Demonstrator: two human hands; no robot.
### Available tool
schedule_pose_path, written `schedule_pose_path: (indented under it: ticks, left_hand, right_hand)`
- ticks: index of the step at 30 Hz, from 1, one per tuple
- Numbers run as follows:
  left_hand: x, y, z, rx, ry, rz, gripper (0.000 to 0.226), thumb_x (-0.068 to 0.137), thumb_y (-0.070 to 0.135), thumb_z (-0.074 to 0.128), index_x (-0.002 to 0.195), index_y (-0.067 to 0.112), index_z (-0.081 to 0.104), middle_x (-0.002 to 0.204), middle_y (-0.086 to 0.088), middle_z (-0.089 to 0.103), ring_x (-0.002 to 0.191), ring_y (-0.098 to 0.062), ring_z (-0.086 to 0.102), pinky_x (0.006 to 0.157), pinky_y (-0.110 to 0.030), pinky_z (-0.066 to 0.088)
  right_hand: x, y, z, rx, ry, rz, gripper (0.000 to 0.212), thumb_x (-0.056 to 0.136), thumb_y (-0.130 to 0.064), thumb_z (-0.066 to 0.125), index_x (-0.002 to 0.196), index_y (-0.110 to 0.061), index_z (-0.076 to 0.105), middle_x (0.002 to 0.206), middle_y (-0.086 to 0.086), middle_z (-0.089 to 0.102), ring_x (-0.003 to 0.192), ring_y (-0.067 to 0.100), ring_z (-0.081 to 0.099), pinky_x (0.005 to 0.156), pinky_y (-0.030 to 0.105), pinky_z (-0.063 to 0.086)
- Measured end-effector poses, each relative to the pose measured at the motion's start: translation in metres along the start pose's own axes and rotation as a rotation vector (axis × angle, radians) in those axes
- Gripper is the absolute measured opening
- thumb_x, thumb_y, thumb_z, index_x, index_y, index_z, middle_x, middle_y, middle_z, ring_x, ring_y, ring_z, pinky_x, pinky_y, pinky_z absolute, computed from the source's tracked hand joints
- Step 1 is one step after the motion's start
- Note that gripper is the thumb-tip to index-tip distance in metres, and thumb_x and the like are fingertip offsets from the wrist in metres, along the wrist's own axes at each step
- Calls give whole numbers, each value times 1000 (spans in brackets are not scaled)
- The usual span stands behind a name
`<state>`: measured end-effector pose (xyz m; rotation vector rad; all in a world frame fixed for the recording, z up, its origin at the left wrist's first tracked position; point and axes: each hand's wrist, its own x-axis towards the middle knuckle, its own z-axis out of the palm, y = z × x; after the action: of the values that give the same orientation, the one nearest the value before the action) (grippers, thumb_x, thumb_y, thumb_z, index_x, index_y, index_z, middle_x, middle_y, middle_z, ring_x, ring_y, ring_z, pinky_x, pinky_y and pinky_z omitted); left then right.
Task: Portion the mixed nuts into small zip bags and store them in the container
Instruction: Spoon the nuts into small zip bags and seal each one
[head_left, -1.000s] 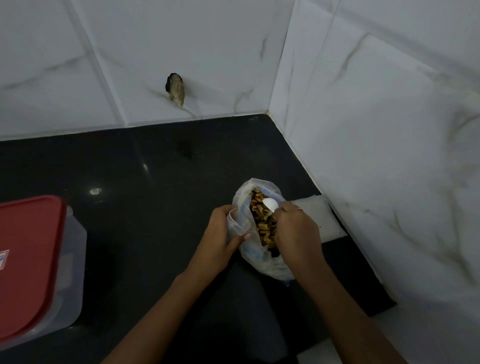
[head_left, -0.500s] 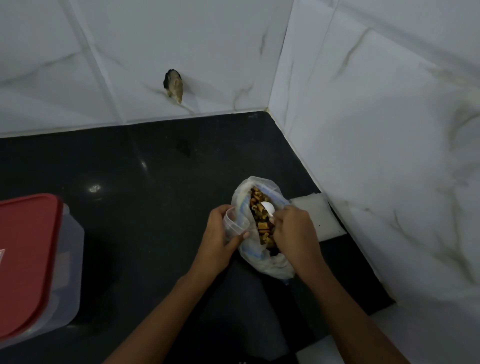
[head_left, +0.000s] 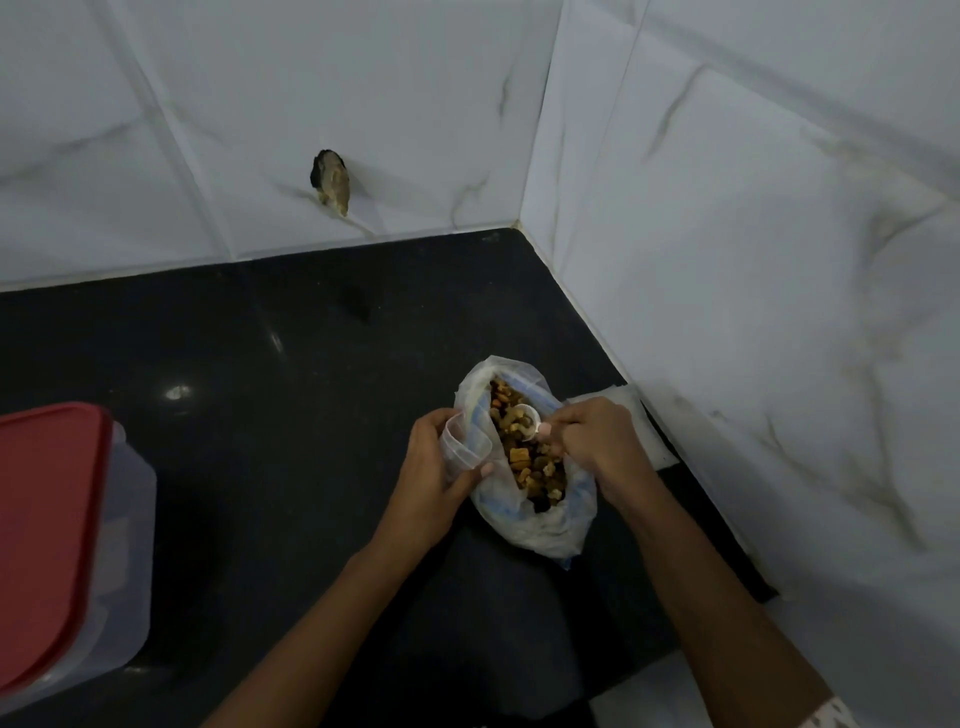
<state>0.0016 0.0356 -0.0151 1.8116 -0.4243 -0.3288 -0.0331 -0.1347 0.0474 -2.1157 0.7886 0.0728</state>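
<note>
A large clear plastic bag (head_left: 540, 525) lies open on the black counter (head_left: 291, 395), full of mixed nuts (head_left: 524, 457). My right hand (head_left: 597, 441) grips a small white spoon (head_left: 527, 415) whose bowl sits on the nuts inside the bag. My left hand (head_left: 436, 467) holds a small clear zip bag (head_left: 465, 444) with its mouth open, right beside the big bag's left edge. A clear container with a red lid (head_left: 52, 530) stands at the left edge of the counter.
White marble-look tiled walls (head_left: 727, 260) meet in a corner behind and to the right. A hole with debris (head_left: 332, 179) marks the back wall. A folded white cloth (head_left: 634, 421) lies behind my right hand against the right wall.
The spoon has turned and dipped lower onto the nuts inside the big bag. My left hand keeps the small zip bag in the same spot.
</note>
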Motion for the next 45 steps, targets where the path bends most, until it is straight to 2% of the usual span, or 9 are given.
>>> schedule_pose_path:
  ticks: [7, 11, 19, 23, 29, 34, 38, 41, 45]
  left_hand:
    - [4, 17, -14, 180, -5, -3, 68, 76, 26, 73, 132, 17, 37, 121, 8, 35, 108, 1, 40, 83, -10, 40]
    - [10, 30, -18, 367, 1, 59, 77, 69, 38, 76, 133, 21, 37, 117, 12, 33, 118, -8, 38, 106, -36, 33]
    - [26, 51, -12, 580, -126, 168, 65, 74, 42, 71, 129, 26, 41, 129, 7, 43, 119, -11, 35, 93, -23, 23]
    - [28, 55, -11, 492, -165, 166, 64, 73, 34, 74, 127, 24, 42, 123, 8, 46, 113, -8, 39, 94, -24, 31]
    - [24, 48, -9, 129, -140, 63, 52, 73, 22, 77, 111, 28, 42, 106, 13, 55, 97, -1, 55, 73, -12, 47]
    - [19, 43, -7, 12, -51, 77, 50, 73, 18, 76, 110, 27, 42, 101, 19, 52, 91, 4, 54, 71, -3, 44]
    - [19, 42, -6, -41, -36, 84, 50, 75, 15, 75, 111, 26, 42, 105, 19, 52, 94, 4, 55, 75, -7, 47]
    - [19, 42, -4, -62, -41, 87, 52, 74, 14, 75, 111, 27, 41, 104, 18, 52, 94, 7, 53, 76, -6, 45]
    - [20, 42, -3, -71, -58, 84, 54, 73, 15, 77, 111, 30, 41, 105, 17, 53, 95, 12, 53, 76, -4, 44]
  right_hand:
    - [-6, 6, -19, 341, -131, 172, 14, 88, -7, 58, 83, 0, 69, 60, 6, 55, 36, 2, 37, 33, 11, 25]
    - [-15, 7, -29, 439, -166, 166, 15, 89, -5, 55, 84, 4, 67, 58, 5, 51, 32, 2, 34, 31, 11, 22]
    - [-36, -11, -47, 518, -172, 88, 15, 88, -5, 55, 88, 3, 68, 58, 3, 53, 40, 3, 38, 34, 12, 26]
    - [-40, -22, -37, 340, -156, -46, 13, 87, -12, 59, 88, -8, 71, 64, 1, 58, 52, 4, 45, 45, 11, 35]
    - [-40, -29, -10, -343, 57, -592, 27, 92, -16, 52, 116, -11, 64, 97, -2, 50, 84, 1, 42, 66, 5, 31]
    - [-35, -24, 0, -385, 90, -761, 27, 92, -16, 50, 107, -1, 66, 95, 5, 48, 80, -1, 34, 67, 4, 31]
    - [-39, -27, 0, -518, 155, -818, 40, 86, -22, 35, 94, 0, 68, 88, 11, 55, 79, 16, 48, 68, 20, 43]
    - [-41, -27, -6, -453, 183, -786, 33, 87, -19, 43, 95, -3, 70, 82, 6, 54, 75, 1, 45, 62, 1, 31]
    - [-41, -19, -15, -231, 187, -799, 24, 82, -12, 57, 100, -9, 72, 78, 3, 52, 66, -2, 42, 66, -2, 35]
